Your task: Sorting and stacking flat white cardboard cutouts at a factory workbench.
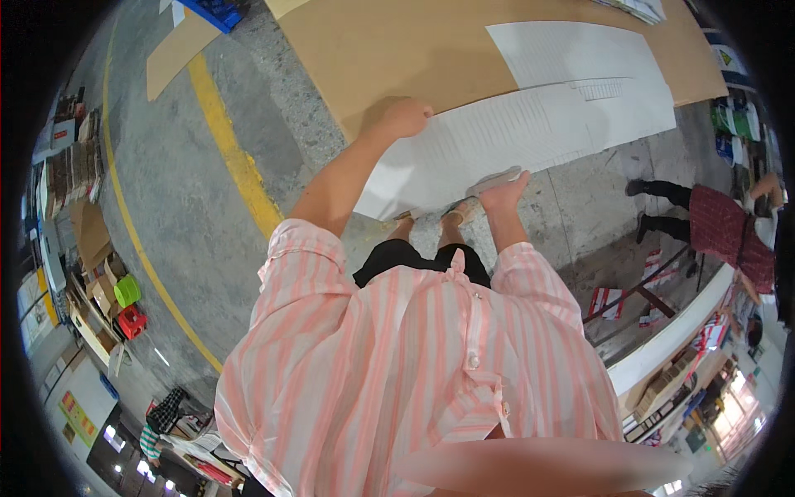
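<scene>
A grey concrete floor (190, 207) with a curving yellow line (228, 149) spreads below, and a large brown cardboard sheet (414, 58) lies flat on it at the top of the view. On the cardboard rests a white corrugated sheet (513, 132), its near corner hanging over the cardboard's edge toward the person's feet, with a second white sheet (571, 50) lying partly under it further back.

The left hand (402, 118) is curled into a loose fist on the left edge of the white corrugated sheet, right where it meets the brown cardboard; the fingers are folded over the edge, gripping it. The right hand (501, 190) is at the sheet's lower edge, fingers fairly straight and close together, pinching or pressing that edge; how firmly it holds cannot be told.

Another person in a red checked garment (729, 236) bends over at the right, beside a long white bench (671, 335). Stacked cartons and a green stool (127, 290) stand along the left wall.
</scene>
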`<action>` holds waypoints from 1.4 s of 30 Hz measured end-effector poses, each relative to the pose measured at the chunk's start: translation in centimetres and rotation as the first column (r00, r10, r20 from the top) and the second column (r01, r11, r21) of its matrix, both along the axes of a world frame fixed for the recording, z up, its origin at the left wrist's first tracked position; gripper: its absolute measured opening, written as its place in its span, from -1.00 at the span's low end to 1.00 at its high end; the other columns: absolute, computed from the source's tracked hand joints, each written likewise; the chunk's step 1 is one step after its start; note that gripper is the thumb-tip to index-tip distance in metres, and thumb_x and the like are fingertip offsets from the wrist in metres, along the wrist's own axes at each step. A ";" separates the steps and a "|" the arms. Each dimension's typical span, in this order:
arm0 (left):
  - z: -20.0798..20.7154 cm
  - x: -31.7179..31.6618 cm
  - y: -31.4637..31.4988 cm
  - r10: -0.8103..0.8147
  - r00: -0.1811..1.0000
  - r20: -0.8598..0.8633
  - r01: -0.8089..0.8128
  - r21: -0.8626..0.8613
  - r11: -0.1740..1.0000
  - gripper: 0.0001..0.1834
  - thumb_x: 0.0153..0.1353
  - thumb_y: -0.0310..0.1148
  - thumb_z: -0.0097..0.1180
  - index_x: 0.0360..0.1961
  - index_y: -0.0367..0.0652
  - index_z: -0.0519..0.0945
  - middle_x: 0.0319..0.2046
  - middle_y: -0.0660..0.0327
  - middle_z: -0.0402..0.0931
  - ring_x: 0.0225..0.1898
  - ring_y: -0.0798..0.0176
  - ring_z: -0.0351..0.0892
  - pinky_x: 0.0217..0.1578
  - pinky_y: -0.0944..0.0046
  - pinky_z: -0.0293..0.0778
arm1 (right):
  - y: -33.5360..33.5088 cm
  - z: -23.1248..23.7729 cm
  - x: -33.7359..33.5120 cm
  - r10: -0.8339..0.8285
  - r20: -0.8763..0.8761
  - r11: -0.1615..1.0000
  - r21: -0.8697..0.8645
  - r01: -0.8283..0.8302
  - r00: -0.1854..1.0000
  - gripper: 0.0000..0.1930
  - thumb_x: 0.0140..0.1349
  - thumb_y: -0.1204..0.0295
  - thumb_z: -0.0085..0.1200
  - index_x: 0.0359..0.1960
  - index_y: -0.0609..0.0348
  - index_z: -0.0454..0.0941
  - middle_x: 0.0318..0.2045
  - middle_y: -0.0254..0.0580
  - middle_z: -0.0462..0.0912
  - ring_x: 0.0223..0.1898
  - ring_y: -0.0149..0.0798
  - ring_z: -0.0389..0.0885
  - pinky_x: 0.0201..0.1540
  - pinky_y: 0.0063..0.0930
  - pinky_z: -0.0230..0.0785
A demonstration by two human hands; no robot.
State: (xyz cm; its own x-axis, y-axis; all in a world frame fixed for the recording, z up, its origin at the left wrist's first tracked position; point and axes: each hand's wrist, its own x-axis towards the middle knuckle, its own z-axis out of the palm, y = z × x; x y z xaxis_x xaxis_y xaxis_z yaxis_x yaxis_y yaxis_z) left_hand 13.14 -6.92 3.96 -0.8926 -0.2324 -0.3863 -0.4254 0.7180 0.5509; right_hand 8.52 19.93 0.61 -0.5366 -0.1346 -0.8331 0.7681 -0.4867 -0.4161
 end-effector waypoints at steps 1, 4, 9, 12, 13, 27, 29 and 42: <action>-0.2 0.2 0.0 -0.005 0.998 -0.061 0.005 0.005 1.000 -0.72 0.06 -0.42 -0.18 -0.27 -0.07 0.58 -0.29 0.14 0.55 -0.24 0.10 0.51 -0.24 0.20 0.39 | -0.4 -0.1 -0.1 0.060 -0.105 0.995 -0.070 -0.068 0.993 -0.13 0.05 -0.26 -0.30 0.25 0.12 -0.09 0.19 -0.10 0.08 0.23 -0.12 -0.02 0.20 0.03 -0.23; 0.4 1.4 -1.1 -0.003 0.997 -0.074 0.007 0.054 0.999 -0.72 0.03 -0.42 -0.18 -0.30 -0.07 0.59 -0.27 0.13 0.55 -0.22 0.06 0.50 -0.23 0.16 0.39 | 1.1 0.0 1.1 0.112 -0.019 0.994 0.005 -0.112 0.993 -0.16 0.09 -0.22 -0.29 0.25 0.12 -0.12 0.24 -0.12 0.01 0.21 -0.08 0.03 0.18 0.02 -0.16; 2.1 4.4 -3.4 0.005 1.000 0.001 -0.005 0.041 0.999 -0.73 0.02 -0.38 -0.15 -0.31 -0.05 0.59 -0.29 0.12 0.54 -0.23 0.04 0.51 -0.23 0.13 0.40 | 6.8 -2.0 3.9 0.757 -0.215 0.607 0.581 -0.543 0.617 -0.42 0.16 0.00 -0.24 0.04 0.24 0.28 0.00 -0.02 0.36 0.02 -0.10 0.34 0.05 -0.23 0.15; 0.2 7.6 -4.4 -0.019 0.998 0.054 0.019 0.006 1.000 -0.74 0.00 -0.36 -0.13 -0.33 -0.06 0.60 -0.31 0.10 0.55 -0.25 0.01 0.51 -0.24 0.10 0.40 | 4.4 0.7 6.6 0.946 -0.100 -0.046 0.899 -0.435 -0.308 -0.59 0.15 0.14 -0.18 -0.20 0.24 0.48 -0.22 -0.02 0.51 -0.16 -0.07 0.48 -0.11 -0.29 0.29; -0.7 8.4 -4.4 0.000 1.000 0.027 0.000 -0.022 1.000 -0.75 -0.01 -0.36 -0.11 -0.36 -0.03 0.61 -0.32 0.14 0.56 -0.27 0.07 0.53 -0.26 0.14 0.40 | 2.9 2.5 7.3 0.790 -0.015 -0.189 0.945 -0.267 -0.613 -0.65 0.14 0.20 -0.16 -0.33 0.23 0.53 -0.33 -0.01 0.56 -0.25 -0.04 0.51 -0.18 -0.27 0.33; 0.2 8.1 -3.7 -0.028 1.000 -0.001 0.028 0.008 1.000 -0.74 0.07 -0.42 -0.09 -0.23 -0.09 0.58 -0.23 0.13 0.55 -0.18 0.10 0.51 -0.16 0.17 0.38 | -1.1 3.1 7.8 0.722 -0.040 -0.204 0.942 -0.267 -0.691 -0.70 0.08 0.23 -0.14 -0.45 0.19 0.54 -0.40 0.06 0.55 -0.31 0.08 0.50 -0.24 -0.09 0.33; -0.1 8.9 -3.9 -0.024 0.997 -0.076 0.029 0.063 0.998 -0.73 0.08 -0.43 -0.11 -0.21 -0.11 0.57 -0.24 0.12 0.55 -0.20 0.10 0.51 -0.16 0.21 0.38 | -1.6 4.3 7.8 0.691 0.054 -0.376 0.878 -0.296 -0.720 -0.72 0.08 0.24 -0.13 -0.39 0.17 0.54 -0.35 0.05 0.55 -0.24 0.06 0.48 -0.19 -0.12 0.31; -3.6 16.4 -5.8 0.628 0.720 -0.296 -0.381 0.588 0.714 -0.74 0.04 -0.49 -0.02 -0.20 -0.24 0.53 -0.32 0.12 0.56 -0.28 0.23 0.55 -0.24 0.33 0.42 | 0.7 5.5 8.2 0.791 -0.062 -0.300 0.828 -0.474 -0.608 -0.67 0.13 0.19 -0.14 -0.21 0.11 0.50 -0.23 -0.06 0.55 -0.19 0.00 0.49 -0.14 -0.23 0.32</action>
